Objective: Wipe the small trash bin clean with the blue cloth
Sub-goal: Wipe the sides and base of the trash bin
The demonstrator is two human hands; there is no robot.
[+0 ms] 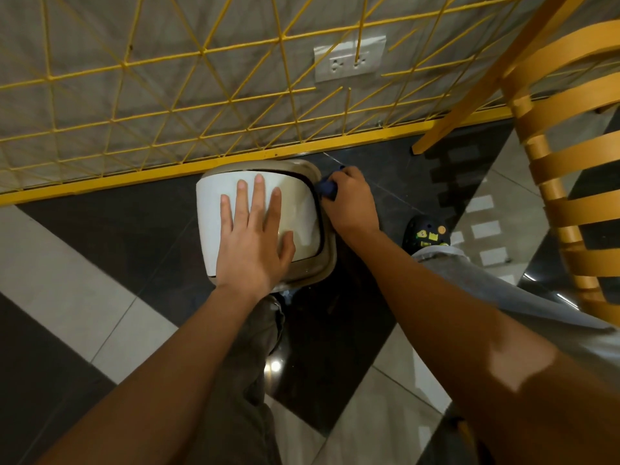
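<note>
A small white trash bin (pixel 214 209) with a beige rim stands on the dark floor against the yellow baseboard. My left hand (pixel 253 233) lies flat on its white swing lid, fingers spread and pointing toward the wall. My right hand (pixel 349 199) is closed around the blue cloth (pixel 327 187) and presses it against the bin's right rim near the far corner. Most of the cloth is hidden inside my fist.
A yellow wire grid (pixel 201 95) covers the grey wall behind the bin, with a double wall socket (pixel 349 60). A yellow slatted wooden chair (pixel 570 156) stands at the right. My shoe (pixel 426 233) and trouser legs are beside and below the bin.
</note>
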